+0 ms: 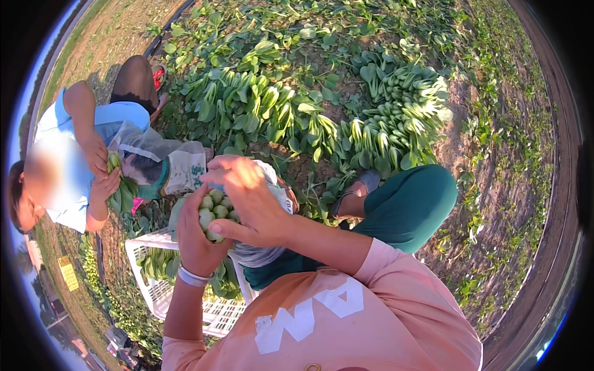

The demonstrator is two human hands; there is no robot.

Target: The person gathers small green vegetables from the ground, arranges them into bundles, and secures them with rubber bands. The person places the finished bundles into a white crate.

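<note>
A bunch of leafy greens, probably bok choy (216, 211), is held with its pale green stem ends facing up. My left hand (199, 232) wraps its palm and fingers around the near side of the bunch. Over the opposite side lies my right hand (253, 204), its thumb at the stem ends and its fingers spread above them. The leaves of this bunch are mostly hidden. Under my forearms stands a white plastic crate (155, 297) with more greens (162, 264) inside.
Rows of cut greens (250, 99) lie on the soil ahead, with a dense pile (403, 111) to the right. At the left a co-worker (69, 153) holds a smaller bunch (121, 185). A plastic bag (185, 169) covers something beside my hands. A dark hose (153, 46) runs at the upper left.
</note>
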